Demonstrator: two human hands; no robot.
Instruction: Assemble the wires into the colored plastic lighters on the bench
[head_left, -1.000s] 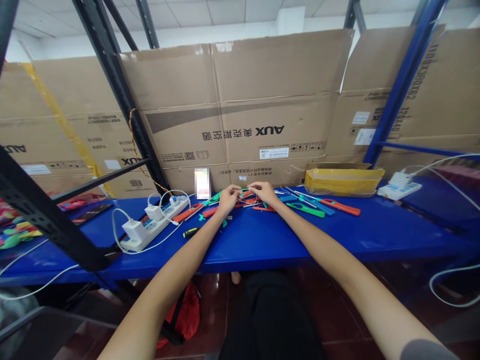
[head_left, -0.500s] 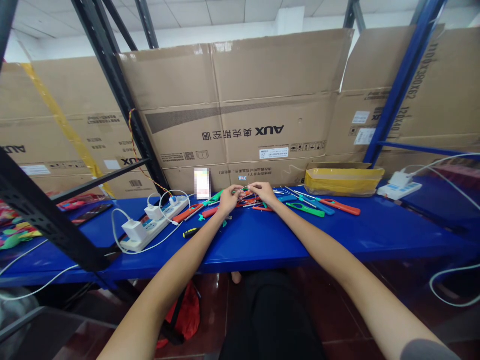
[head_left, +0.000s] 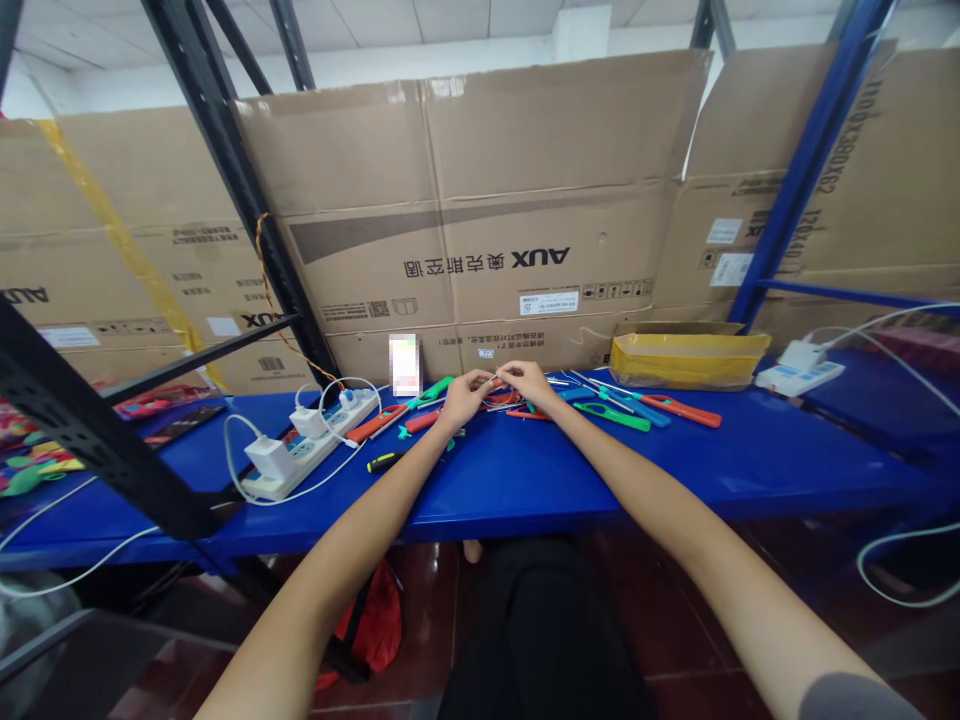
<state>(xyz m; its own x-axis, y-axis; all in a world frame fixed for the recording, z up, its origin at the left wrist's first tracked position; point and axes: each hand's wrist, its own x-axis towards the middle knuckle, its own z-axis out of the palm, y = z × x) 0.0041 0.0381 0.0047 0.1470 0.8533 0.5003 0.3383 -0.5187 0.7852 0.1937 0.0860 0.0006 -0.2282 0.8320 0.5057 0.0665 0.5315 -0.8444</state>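
Observation:
My left hand [head_left: 465, 393] and my right hand [head_left: 527, 381] are pinched closed, their fingertips nearly touching over the blue shelf table [head_left: 517, 480]. Between them is something thin, like a wire, too small to make out clearly. Beneath and around the hands lie several coloured lighter-like tools: a red one [head_left: 379, 424] on the left, a green one [head_left: 613, 417], a blue one [head_left: 651, 412] and a red one [head_left: 686, 411] on the right. A yellow-and-black handle [head_left: 385, 462] lies left of my left forearm.
A white power strip [head_left: 307, 450] with plugs and cables stands at the left. Behind are a yellow-taped box [head_left: 688, 360] and tall cardboard sheets [head_left: 480, 230]. A black post [head_left: 225, 160] and a blue post [head_left: 810, 160] frame the space. Another power strip [head_left: 799, 376] sits right.
The hands have stayed nearly in place, with the fingertips slightly closer together. The loop of thin wire seen below them earlier no longer shows clearly.

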